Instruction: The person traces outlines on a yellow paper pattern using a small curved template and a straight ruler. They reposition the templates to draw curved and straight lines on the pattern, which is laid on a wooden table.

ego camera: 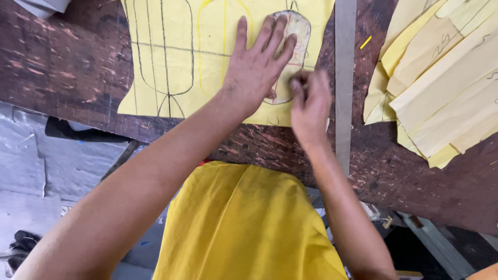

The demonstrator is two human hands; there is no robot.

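A yellow cloth piece (pixel 176 57) with dark and yellow drawn outlines lies on a dark wooden table (pixel 67 78). On it sits a rounded beige cardboard template (pixel 298 31). My left hand (pixel 257 65) presses flat on the template and cloth, fingers spread. My right hand (pixel 310 103) is just right of it at the template's lower edge, fingers pinched together; what they hold is hidden, so I cannot tell if it is a marker or chalk.
A long grey ruler (pixel 344 78) lies upright in view just right of the cloth. A small yellow chalk piece (pixel 365 42) rests beyond it. Stacked yellow and beige cut pieces (pixel 441 78) fill the right. Yellow garment (pixel 244 223) covers my lap below the table edge.
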